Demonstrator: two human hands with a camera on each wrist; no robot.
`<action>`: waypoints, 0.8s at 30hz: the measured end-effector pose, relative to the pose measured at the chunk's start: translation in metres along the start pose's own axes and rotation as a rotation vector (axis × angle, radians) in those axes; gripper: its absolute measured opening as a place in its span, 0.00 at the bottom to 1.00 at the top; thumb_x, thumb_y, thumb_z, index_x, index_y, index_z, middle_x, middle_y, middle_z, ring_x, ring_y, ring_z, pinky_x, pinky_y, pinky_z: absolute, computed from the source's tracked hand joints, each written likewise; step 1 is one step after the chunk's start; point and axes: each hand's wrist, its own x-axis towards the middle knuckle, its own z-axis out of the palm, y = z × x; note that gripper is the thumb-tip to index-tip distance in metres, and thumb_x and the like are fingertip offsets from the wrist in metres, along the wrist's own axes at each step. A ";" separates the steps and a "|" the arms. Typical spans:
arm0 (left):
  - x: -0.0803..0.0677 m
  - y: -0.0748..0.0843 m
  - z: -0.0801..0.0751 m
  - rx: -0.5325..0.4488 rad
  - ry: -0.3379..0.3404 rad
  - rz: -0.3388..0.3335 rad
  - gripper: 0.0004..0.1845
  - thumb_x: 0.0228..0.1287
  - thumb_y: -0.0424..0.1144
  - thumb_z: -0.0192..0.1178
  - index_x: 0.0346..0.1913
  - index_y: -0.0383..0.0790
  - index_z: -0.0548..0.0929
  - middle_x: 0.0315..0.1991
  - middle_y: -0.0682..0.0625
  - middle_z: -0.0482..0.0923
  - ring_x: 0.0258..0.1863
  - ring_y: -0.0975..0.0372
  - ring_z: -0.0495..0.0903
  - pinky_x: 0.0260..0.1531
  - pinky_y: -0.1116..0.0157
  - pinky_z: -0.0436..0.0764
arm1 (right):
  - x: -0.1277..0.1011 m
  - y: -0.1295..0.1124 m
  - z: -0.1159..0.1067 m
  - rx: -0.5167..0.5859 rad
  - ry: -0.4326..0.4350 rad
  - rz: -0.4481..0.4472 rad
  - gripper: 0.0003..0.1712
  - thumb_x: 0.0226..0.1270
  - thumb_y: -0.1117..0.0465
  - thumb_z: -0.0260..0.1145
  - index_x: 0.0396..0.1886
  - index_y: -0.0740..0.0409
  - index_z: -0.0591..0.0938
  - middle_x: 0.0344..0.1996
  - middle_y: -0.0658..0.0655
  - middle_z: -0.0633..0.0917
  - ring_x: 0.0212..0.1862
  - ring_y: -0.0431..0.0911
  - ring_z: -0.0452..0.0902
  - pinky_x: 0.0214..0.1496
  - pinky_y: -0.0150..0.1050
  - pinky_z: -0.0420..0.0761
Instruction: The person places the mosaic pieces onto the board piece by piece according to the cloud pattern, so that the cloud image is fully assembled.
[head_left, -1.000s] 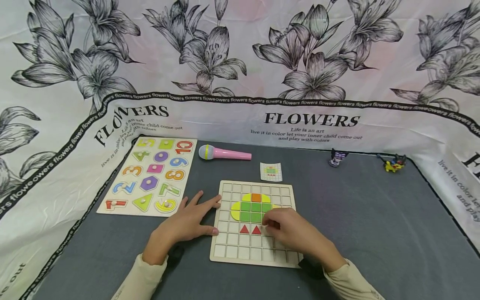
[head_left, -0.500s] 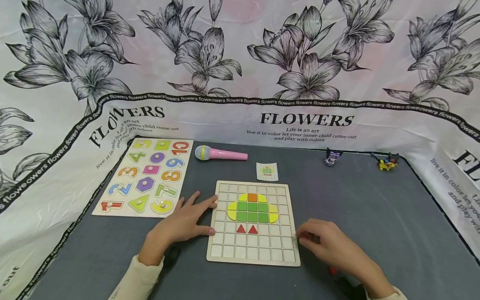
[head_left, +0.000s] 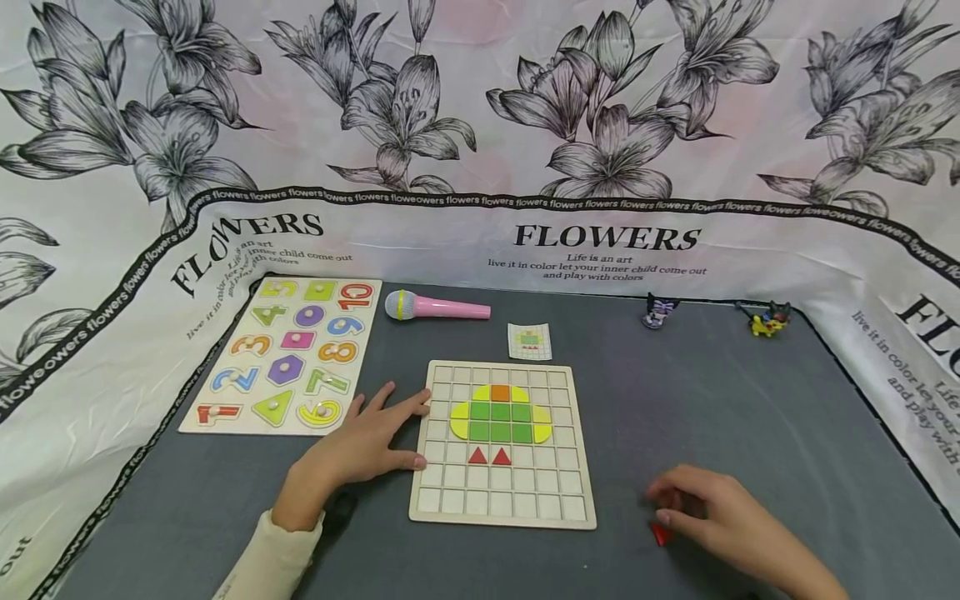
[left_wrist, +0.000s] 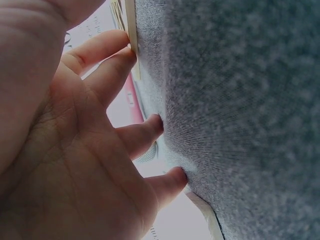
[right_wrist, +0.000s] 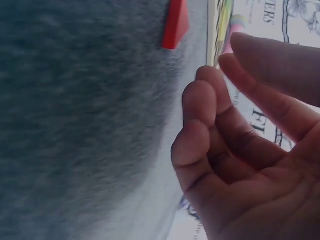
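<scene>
A wooden grid board (head_left: 502, 504) lies on the grey cloth. It bears green squares (head_left: 500, 421), yellow rounded pieces (head_left: 460, 422), an orange square (head_left: 500, 392) and two red triangles (head_left: 501, 457) below. My left hand (head_left: 348, 454) is spread beside it, thumb and index fingertip touching the left edge. To the right of the board, my right hand (head_left: 716, 512) hovers low with fingers loosely bent. A loose red triangle piece (head_left: 661, 534) lies under its fingertips. In the right wrist view, this red piece (right_wrist: 176, 25) sits apart from the fingers, which hold nothing.
A number and shape puzzle board (head_left: 281, 358) lies left. Behind the grid board are a pink toy microphone (head_left: 438, 307) and a small pattern card (head_left: 529, 342). Two small figurines, one purple and black (head_left: 659, 312), one yellow (head_left: 768, 320), stand at the back right.
My right hand has left the lower side of the green pieces and moved right, off the board, to the loose red triangle. My left hand stays at the board's edge.
</scene>
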 end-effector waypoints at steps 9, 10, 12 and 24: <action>0.000 0.000 -0.001 -0.005 -0.006 0.003 0.51 0.67 0.54 0.75 0.86 0.45 0.61 0.74 0.51 0.76 0.84 0.36 0.44 0.76 0.29 0.38 | -0.013 0.011 0.003 0.079 -0.002 -0.094 0.22 0.65 0.73 0.76 0.53 0.48 0.87 0.43 0.47 0.85 0.39 0.40 0.78 0.33 0.32 0.76; 0.000 -0.001 -0.001 -0.002 -0.005 0.002 0.51 0.66 0.54 0.75 0.86 0.45 0.61 0.74 0.51 0.76 0.84 0.36 0.45 0.76 0.29 0.38 | -0.014 0.012 0.004 0.078 -0.009 -0.102 0.22 0.65 0.73 0.76 0.53 0.48 0.87 0.44 0.46 0.85 0.40 0.40 0.78 0.34 0.32 0.76; -0.001 -0.001 -0.001 0.002 -0.002 0.001 0.51 0.66 0.54 0.76 0.86 0.45 0.62 0.74 0.51 0.76 0.84 0.36 0.45 0.76 0.29 0.39 | -0.013 0.014 0.005 0.068 -0.017 -0.117 0.22 0.65 0.73 0.77 0.53 0.47 0.87 0.46 0.45 0.85 0.42 0.40 0.79 0.38 0.32 0.77; 0.000 -0.003 -0.001 -0.003 -0.007 0.011 0.51 0.66 0.54 0.75 0.86 0.46 0.62 0.74 0.52 0.76 0.84 0.37 0.45 0.76 0.29 0.39 | -0.010 0.016 0.006 0.010 -0.058 -0.114 0.19 0.67 0.70 0.77 0.50 0.42 0.86 0.44 0.43 0.81 0.45 0.40 0.76 0.40 0.36 0.77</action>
